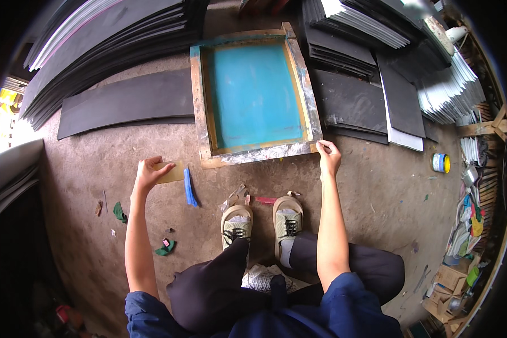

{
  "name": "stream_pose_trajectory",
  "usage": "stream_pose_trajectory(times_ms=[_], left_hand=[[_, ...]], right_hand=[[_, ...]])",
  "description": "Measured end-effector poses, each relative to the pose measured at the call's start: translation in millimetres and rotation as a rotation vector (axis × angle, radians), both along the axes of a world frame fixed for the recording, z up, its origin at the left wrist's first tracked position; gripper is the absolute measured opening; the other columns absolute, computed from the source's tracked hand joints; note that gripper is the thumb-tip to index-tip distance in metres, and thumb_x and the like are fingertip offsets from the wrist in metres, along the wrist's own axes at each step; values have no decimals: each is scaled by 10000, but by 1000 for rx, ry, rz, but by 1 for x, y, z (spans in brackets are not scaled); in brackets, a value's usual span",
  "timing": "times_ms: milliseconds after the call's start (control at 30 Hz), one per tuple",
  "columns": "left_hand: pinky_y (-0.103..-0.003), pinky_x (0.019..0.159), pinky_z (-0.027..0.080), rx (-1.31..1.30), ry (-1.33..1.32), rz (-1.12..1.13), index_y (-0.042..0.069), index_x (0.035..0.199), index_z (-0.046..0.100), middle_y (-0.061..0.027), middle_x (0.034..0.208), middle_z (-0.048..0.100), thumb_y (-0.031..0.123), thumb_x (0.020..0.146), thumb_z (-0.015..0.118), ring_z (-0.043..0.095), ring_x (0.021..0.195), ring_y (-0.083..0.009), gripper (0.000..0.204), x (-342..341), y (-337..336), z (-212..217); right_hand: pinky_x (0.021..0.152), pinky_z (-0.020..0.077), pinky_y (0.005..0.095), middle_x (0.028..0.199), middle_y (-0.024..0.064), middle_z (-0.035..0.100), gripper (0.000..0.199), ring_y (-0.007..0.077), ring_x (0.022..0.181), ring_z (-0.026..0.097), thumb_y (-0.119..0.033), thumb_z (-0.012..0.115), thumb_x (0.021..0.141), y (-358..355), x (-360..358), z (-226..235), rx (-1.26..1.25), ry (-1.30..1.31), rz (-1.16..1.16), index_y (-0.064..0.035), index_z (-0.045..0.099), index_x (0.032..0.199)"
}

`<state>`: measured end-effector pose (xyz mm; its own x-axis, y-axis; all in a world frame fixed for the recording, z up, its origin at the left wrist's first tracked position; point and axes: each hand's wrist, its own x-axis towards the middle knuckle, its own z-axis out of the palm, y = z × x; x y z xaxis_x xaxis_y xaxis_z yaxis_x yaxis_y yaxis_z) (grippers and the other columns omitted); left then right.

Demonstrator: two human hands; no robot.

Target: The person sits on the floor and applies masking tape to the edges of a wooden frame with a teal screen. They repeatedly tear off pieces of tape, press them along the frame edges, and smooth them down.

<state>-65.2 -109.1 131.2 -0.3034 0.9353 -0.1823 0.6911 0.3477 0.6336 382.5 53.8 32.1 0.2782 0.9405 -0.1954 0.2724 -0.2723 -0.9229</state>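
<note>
On gritty concrete, hands grip wooden squeegee (172, 172) and taped screen frame (253, 96).

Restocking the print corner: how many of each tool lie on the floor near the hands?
Screen frame: 1
Squeegee, in the left hand: 1
Blue strip: 1
Tape roll: 1
Total: 4
The right hand grips the frame's corner.

Bare concrete floor (377, 197) is carrying a wooden screen frame (253, 96) with teal mesh; black sheets (129, 101) are lying flat left of it; further black sheets (349, 101) right; a blue strip (190, 187), green scraps (120, 212) and a small tin (440, 163) are lying loose.
</note>
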Motion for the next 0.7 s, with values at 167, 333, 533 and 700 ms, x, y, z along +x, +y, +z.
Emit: stream_pose_trajectory(times_ms=[167,333,533,700], left_hand=[[-273,435,343,-57,28,22,-4,551,491,-27,467,390,332,699,733,376,473,-62,439,-8,1,1],[-283,435,336,-28,29,-18,-1,547,486,-33,465,379,354,693,729,364,472,-70,454,-11,3,-9],[-290,444,338,-50,32,-15,-6,552,482,-47,474,383,372,691,722,362,476,-80,469,-11,4,-8],[-292,449,347,-47,67,-20,-11,564,495,-51,478,386,374,690,721,366,477,-81,464,-10,7,-8]], right_hand=[[641,425,226,772,-24,614,700,64,653,509,-41,698,734,-6,-4,13,95,315,72,-179,396,1350],[743,434,299,673,-30,531,983,86,643,514,-64,714,719,-8,-6,12,11,87,-15,-215,70,1446],[937,188,646,784,-27,637,991,198,897,587,-151,745,701,-13,-23,3,-150,-278,-142,-163,69,1425],[934,159,682,818,-22,647,934,221,1026,534,-133,728,721,-13,-32,3,-150,-345,-179,-127,100,1413]])
